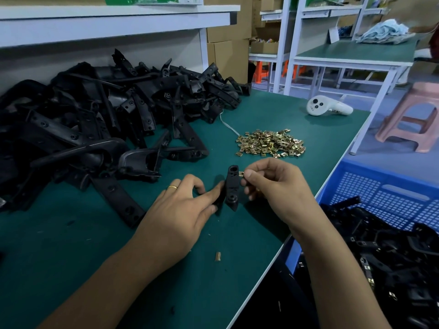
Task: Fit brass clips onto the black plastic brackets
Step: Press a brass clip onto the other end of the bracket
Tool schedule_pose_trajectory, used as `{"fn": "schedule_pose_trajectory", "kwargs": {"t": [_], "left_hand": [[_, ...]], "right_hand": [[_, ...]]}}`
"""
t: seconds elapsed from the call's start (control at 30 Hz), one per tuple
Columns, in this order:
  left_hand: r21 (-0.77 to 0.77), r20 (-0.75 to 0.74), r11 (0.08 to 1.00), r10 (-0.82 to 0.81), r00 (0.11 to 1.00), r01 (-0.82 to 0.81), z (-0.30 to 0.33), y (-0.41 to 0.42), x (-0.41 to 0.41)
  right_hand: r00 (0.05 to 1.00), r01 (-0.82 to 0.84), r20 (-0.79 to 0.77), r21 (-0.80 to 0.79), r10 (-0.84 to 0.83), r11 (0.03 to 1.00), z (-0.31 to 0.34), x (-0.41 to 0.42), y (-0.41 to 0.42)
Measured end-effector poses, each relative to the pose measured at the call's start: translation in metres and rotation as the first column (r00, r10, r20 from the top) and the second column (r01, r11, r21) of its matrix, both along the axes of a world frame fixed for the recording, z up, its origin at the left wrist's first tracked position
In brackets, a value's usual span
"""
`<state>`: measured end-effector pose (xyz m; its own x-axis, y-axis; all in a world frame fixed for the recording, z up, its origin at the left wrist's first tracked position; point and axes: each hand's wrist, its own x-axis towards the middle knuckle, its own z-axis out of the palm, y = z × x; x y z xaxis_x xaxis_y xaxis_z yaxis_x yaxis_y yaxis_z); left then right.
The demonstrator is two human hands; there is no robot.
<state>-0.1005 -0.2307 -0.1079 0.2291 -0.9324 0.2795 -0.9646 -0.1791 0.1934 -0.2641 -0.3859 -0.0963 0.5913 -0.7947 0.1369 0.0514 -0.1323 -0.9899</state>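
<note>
A big heap of black brackets covers the green table at left; a blue crate of brackets sits at right. A pile of brass clips lies beyond the hands. The left hand grips one bracket upright, while the right hand pinches a brass clip against its upper edge.

No legible text, brand or number appears anywhere before you. The white handheld controller lying on the green surface carries only unmarked round buttons, the small card standing on the far bench is too blurred to read, and the cardboard boxes behind show no readable print.
</note>
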Motion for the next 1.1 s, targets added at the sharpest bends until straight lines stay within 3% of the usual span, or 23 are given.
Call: {"fn": "schedule_pose_trajectory", "kwargs": {"t": [0.43, 0.6, 0.87, 1.1], "left_hand": [[0.017, 0.008, 1.0, 0.003, 1.0, -0.003, 0.001, 0.0, 0.0], [-0.002, -0.008, 1.0, 0.004, 1.0, -0.004, -0.001, 0.0, 0.001], [-0.034, -0.005, 0.998, 0.052, 0.999, -0.052, -0.005, -0.002, -0.003], [-0.048, -0.005, 0.998, 0.051, 0.999, -0.051, -0.004, -0.003, -0.004]], "right_hand": [[0.999, -0.037, 0.031, 0.031, 0.036, 0.999, 0.002, -0.004, 0.0], [0.986, -0.11, 0.146, 0.208, 0.081, 0.972, 0.004, -0.008, 0.001], [0.975, -0.171, 0.204, 0.44, 0.088, 0.882, 0.001, -0.011, 0.013], [0.997, -0.076, 0.042, 0.3, 0.066, 0.951, 0.006, -0.008, 0.016]]}}
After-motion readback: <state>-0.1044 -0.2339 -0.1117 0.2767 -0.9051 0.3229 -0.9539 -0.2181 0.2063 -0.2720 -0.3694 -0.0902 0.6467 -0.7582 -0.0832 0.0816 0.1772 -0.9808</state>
